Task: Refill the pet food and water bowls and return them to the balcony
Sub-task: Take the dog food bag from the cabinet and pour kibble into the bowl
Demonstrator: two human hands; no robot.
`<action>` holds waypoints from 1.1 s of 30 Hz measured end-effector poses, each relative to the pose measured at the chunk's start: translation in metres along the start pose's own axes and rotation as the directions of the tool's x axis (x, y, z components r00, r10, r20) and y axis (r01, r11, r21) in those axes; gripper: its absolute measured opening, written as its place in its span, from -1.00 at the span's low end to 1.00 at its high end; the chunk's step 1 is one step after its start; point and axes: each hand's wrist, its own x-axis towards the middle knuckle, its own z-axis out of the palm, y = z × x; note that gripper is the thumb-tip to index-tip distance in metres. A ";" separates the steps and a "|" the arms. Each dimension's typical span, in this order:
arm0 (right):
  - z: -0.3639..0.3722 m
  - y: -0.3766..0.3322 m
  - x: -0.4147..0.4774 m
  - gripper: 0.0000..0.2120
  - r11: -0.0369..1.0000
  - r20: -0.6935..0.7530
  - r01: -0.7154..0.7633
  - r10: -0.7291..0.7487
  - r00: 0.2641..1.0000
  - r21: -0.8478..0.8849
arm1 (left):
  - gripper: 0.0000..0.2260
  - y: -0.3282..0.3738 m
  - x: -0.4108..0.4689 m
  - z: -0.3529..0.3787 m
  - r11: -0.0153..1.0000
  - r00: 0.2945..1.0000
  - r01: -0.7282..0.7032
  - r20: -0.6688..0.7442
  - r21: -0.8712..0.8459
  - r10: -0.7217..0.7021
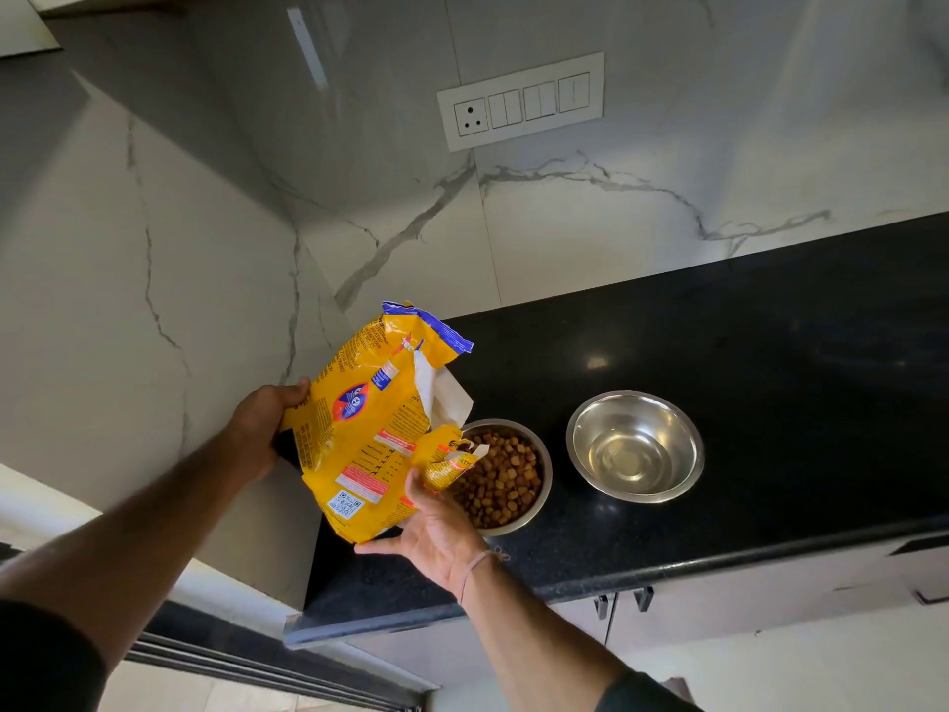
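Black granite countertop (719,352): left hand (262,429) grips and flat right hand (436,537) cradles a yellow plastic kibble bag (359,429); overtilting may spill pellets past the round steel bowl (513,527) at its 4 o'clock.

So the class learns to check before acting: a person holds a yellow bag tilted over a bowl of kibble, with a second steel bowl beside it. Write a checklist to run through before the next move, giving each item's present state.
1. Food bowl filled: ok, kibble lies well up its wall.
2. Water bowl filled: cannot tell; water shows only in its lower part.
3. Bag held firmly: ok, left hand grips its side, right hand supports it from below.
4. Bag's torn mouth over the food bowl: ok.
5. Both bowls upright and apart on the countertop: ok.
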 end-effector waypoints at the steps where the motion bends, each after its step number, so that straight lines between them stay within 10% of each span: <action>1: -0.001 0.000 0.000 -0.46 1.000 0.001 0.003 -0.003 1.000 -0.002 | -0.70 0.000 0.000 -0.001 1.000 1.000 0.001 0.002 0.002 -0.001; 33: 0.002 -0.001 -0.004 -0.35 0.995 -0.043 0.062 -0.065 0.997 -0.084 | -0.69 0.005 -0.005 0.009 1.000 1.000 0.013 -0.016 0.022 -0.013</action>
